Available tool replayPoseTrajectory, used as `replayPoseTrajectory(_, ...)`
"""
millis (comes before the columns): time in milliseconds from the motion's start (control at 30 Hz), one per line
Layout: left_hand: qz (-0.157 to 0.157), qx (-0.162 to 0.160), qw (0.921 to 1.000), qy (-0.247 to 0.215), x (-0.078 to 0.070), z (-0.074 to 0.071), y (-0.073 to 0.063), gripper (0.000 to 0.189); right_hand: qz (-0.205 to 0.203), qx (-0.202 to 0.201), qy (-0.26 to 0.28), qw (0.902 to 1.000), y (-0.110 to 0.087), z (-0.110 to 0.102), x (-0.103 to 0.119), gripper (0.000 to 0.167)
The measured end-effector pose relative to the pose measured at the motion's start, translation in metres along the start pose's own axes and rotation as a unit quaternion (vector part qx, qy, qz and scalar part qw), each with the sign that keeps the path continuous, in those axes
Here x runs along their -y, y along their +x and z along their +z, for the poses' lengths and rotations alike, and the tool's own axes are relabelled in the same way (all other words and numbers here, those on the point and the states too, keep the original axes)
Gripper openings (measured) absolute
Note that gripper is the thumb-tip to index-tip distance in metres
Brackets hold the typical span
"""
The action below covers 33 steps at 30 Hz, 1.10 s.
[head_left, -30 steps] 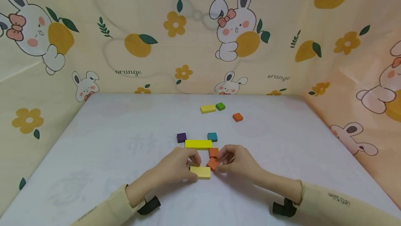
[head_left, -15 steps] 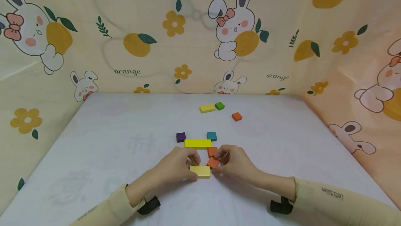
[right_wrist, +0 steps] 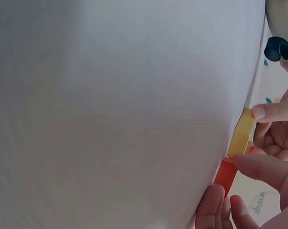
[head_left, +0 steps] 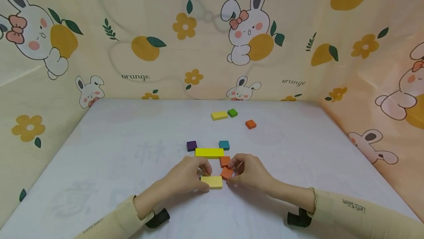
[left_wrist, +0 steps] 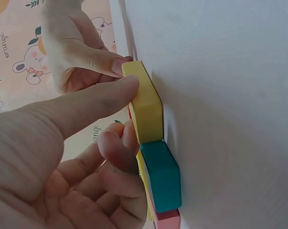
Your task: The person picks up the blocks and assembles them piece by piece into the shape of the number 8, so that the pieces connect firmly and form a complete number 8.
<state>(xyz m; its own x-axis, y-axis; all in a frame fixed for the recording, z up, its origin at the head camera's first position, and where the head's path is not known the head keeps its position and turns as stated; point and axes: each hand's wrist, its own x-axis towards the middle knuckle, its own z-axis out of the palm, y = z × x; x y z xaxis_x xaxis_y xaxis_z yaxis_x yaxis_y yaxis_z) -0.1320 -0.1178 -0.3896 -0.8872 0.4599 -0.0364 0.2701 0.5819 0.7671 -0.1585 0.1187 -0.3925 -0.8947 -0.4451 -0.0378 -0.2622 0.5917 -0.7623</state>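
Observation:
My left hand [head_left: 190, 174] holds a light yellow block [head_left: 214, 182] lying flat, thumb on its near side and fingertips behind it. In the left wrist view, a teal block [left_wrist: 162, 179] and a pink block [left_wrist: 167, 220] continue from its end; the left hand hides them in the head view. My right hand [head_left: 252, 171] pinches an orange block [head_left: 226, 173] beside the yellow block's right end. That orange block sits slightly turned, below another orange block [head_left: 225, 161]. Above these lies a long bright yellow block [head_left: 209, 153].
A purple block [head_left: 191, 146] and a teal-blue block [head_left: 224, 145] sit at the long block's upper corners. Farther back on the white table [head_left: 116, 139] lie a yellow block [head_left: 219, 115], a green block [head_left: 233, 112] and an orange block [head_left: 250, 124]. A printed cloth [head_left: 205, 55] stands behind.
The right hand has come in slightly leftward around the lower orange block, which has then shifted a little to the right. The left hand and light yellow block stay in place.

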Motion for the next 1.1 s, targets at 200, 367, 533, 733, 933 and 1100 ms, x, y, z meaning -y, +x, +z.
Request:
replayPoseTrajectory(200,-0.002,0.001,1.0,0.0,-0.001,-0.001,0.0,0.03,-0.003,0.012,-0.002,0.9999,0.001,-0.003,-0.001,0.031)
replayPoseTrajectory(367,0.002,0.002,1.0,-0.003,-0.002,0.0,-0.001,0.03,0.011,0.016,-0.022,0.9996,0.007,-0.013,0.001,0.03)
replayPoseTrajectory(533,-0.001,0.005,1.0,0.001,0.0,0.001,0.001,0.03,0.017,-0.006,-0.016,0.9997,0.022,-0.023,0.0,0.024)
replayPoseTrajectory(733,0.008,0.004,1.0,0.001,0.001,0.001,0.0,0.03,0.034,0.0,-0.007,0.9994,0.038,-0.025,-0.008,0.02)
replayPoseTrajectory(933,0.011,0.001,0.9999,0.001,0.001,0.0,-0.001,0.03,0.007,0.033,-0.002,0.9994,0.044,-0.023,-0.015,0.022)
replayPoseTrajectory(1100,0.012,0.0,0.9999,0.001,0.001,-0.001,-0.001,0.03,-0.009,0.049,-0.008,0.9987,0.046,-0.024,-0.015,0.022)
